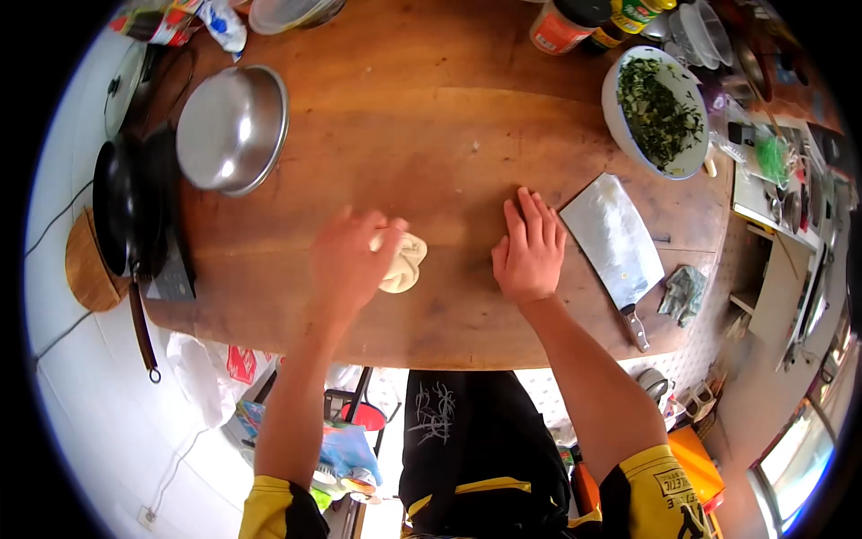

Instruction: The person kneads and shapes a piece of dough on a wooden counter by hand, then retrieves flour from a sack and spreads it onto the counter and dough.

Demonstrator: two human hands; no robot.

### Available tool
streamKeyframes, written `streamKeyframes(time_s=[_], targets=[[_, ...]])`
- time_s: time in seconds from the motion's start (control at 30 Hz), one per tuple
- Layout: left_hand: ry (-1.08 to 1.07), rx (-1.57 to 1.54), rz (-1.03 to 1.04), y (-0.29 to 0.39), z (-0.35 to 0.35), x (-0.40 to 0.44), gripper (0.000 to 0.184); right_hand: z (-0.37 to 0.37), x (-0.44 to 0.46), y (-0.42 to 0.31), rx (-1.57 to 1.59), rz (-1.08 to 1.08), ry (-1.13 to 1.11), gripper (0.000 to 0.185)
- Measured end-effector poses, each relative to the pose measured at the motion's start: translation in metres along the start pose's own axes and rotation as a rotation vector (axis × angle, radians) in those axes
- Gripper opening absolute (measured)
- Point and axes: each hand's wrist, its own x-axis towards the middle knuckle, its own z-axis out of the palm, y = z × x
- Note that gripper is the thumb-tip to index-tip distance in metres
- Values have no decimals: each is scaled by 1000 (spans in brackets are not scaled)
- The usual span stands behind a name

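On the wooden table (431, 310) lies a small pale piece of dough (406, 267), its surface creased and folded. My left hand (352, 265) is at its left side, fingers curled over its edge and smeared by motion; part of the dough is hidden beneath them. Apart from the dough, my right hand (532, 251) rests palm down on the wood with its fingers stretched out, holding nothing. Just right of that hand lies a broad cleaver (615, 235), its handle towards the table's front edge.
A metal bowl (229, 130) sits at the left, beside a black frying pan (126, 211). A white bowl of chopped greens (660, 112) stands at the back right, near a red-labelled jar (561, 29). A crumpled cloth (684, 295) lies by the right edge.
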Motion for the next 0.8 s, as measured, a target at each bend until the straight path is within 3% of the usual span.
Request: streamKeyframes(time_s=[0.17, 0.23, 0.27, 0.33, 0.37, 0.43, 0.47, 0.53, 0.6, 0.67, 0.7, 0.77, 0.8], targets=[[-255, 322, 226, 40, -26, -29, 30, -3, 5, 2, -48, 7, 20, 48], [-513, 210, 241, 45, -16, -45, 39, -3, 4, 3, -48, 19, 21, 48], [-515, 211, 248, 44, -15, -44, 39, -3, 4, 4, -38, 13, 22, 48], [-570, -27, 66, 41, -14, -40, 39, -2, 3, 5, -32, 14, 25, 48], [-571, -25, 72, 37, -15, -35, 39, -1, 3, 5, -27, 11, 32, 48], [-297, -562, -130, 31, -19, -21, 36, -1, 5, 5, -23, 17, 45, 48], [-304, -560, -121, 30, -21, -12, 36, -2, 5, 5, -23, 16, 40, 48], [-249, -278, 46, 35, -27, 6, 35, -5, 4, 4, -25, 23, 39, 48], [-244, -296, 38, 38, -27, 14, 30, -6, 6, 3, -17, 29, 21, 48], [-32, -223, 200, 40, -23, 19, 32, -5, 7, 4, -15, 37, 21, 48], [-42, -224, 205, 46, -23, 25, 32, -5, 5, 3, -12, 37, 16, 49], [-234, 105, -192, 64, -21, 41, 38, -6, 4, 3, -9, 49, 5, 49], [-234, 109, -193, 65, -12, 46, 38, -6, 6, 2, -7, 53, 0, 50]])
